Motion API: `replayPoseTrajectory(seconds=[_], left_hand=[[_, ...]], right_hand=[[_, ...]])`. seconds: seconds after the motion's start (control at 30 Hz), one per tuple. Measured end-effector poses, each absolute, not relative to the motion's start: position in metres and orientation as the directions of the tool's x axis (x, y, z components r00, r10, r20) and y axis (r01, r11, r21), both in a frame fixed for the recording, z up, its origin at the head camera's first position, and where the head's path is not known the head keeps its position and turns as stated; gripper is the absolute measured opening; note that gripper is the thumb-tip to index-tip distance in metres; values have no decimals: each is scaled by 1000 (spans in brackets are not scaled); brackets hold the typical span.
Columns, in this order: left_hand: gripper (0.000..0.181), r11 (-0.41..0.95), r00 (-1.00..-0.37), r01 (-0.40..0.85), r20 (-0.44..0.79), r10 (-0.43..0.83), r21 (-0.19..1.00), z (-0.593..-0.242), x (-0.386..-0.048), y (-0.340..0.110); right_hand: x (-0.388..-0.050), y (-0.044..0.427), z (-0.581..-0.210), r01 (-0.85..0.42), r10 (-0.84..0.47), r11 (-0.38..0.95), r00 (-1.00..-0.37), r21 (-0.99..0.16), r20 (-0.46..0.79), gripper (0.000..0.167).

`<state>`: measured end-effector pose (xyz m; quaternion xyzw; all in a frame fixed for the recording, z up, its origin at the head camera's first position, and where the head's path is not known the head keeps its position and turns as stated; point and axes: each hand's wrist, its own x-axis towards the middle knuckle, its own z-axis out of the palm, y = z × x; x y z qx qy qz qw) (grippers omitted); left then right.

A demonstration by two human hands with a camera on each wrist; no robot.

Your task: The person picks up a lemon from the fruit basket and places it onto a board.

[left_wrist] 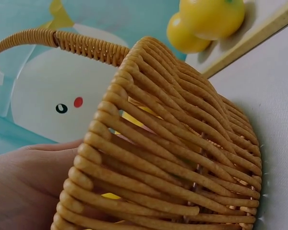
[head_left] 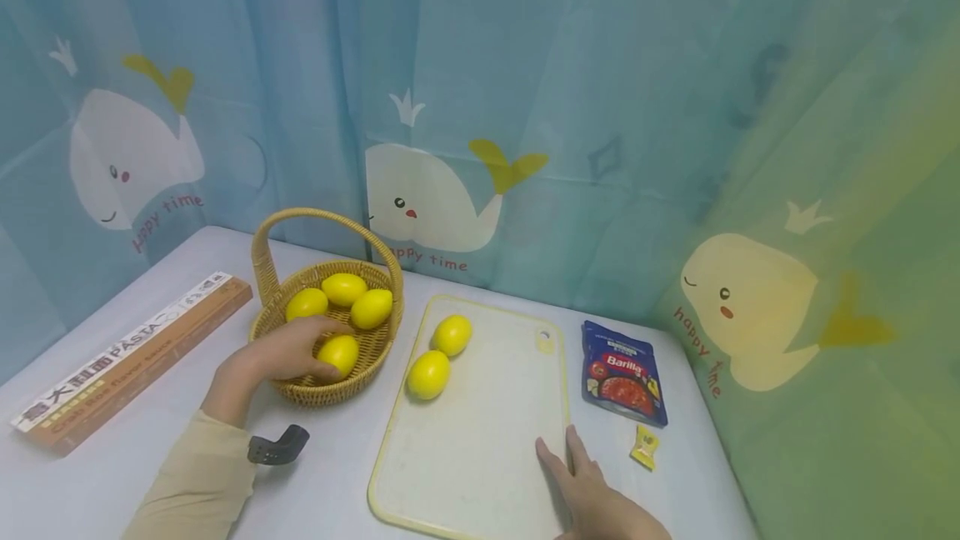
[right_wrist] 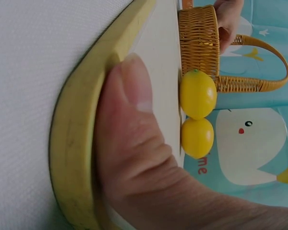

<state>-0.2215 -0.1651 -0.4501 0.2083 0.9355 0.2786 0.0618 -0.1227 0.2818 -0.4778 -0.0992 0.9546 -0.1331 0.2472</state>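
Note:
My left hand [head_left: 303, 347] reaches into a wicker basket [head_left: 335, 396], its thumb and fingers around a yellow lemon [head_left: 339, 355]. Several more lemons [head_left: 345, 289] lie at the back of the basket. In the left wrist view the basket wall [left_wrist: 168, 139] hides the fingertips and most of that lemon. My right hand [head_left: 588, 494] rests with spread fingers at the right edge of a white cutting board [head_left: 487, 432] with a yellow rim; its thumb [right_wrist: 129, 91] lies on the board in the right wrist view. Two lemons [head_left: 429, 375] sit touching on the board's upper left.
Left of the basket lies a long pasta box [head_left: 135, 361]. A blue Barilla sauce pouch [head_left: 624, 373] and a small yellow packet [head_left: 644, 447] are right of the board. A curtain [head_left: 600, 123] with whale prints hangs behind the white table.

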Motion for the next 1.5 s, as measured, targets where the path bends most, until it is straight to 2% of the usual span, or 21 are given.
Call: replayPoseTrajectory(seconds=[0.53,1.13,1.5], left_hand=[[59,759,-913,333,-11,408,559,-443,-216,-161],[53,768,-914,381,81,398,515,-416,-202,-148],[55,782,-916,379,81,393,495,-403,-191,-139]], right_hand=[[-122,284,-480,-147,-278,939,-859,-312,-431,121],[-121,286,-480,-199,-316,929,-866,-311,-389,119],[-118,284,-476,-195,-303,935,-874,-296,-381,115]])
